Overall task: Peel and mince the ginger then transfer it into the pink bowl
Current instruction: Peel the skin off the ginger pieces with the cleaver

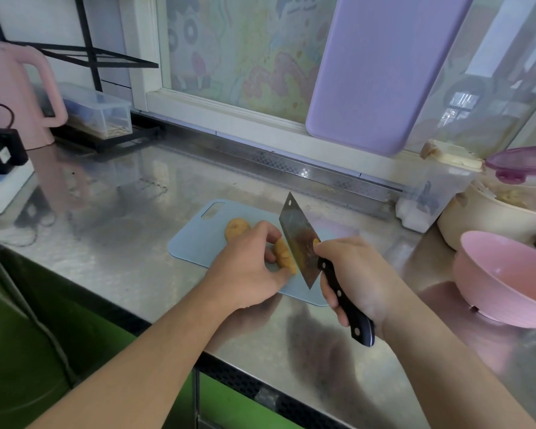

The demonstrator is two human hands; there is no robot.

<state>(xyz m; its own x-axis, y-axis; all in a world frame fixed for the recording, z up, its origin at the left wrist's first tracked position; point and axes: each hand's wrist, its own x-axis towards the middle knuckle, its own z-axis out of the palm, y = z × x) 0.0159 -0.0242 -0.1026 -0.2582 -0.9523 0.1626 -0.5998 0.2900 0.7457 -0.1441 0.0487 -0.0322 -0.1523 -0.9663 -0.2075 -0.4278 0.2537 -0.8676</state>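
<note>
A pale blue cutting board (198, 236) lies on the steel counter. My left hand (248, 267) pins a yellow-brown piece of ginger (283, 257) to the board. A second ginger piece (237, 228) lies just behind that hand. My right hand (353, 274) grips the black handle of a cleaver (300, 243), whose blade stands on edge right beside the held ginger. A small ginger bit clings to the blade near my thumb. The pink bowl (502, 280) sits at the right, holding nothing that I can see.
A purple board (378, 72) leans on the window behind. A cream pot (489, 218), a clear salt container (427, 196) and a purple lid (523, 162) crowd the far right. A pink kettle (16, 94), a clear box (99, 113) and a power strip (0, 187) stand at the left.
</note>
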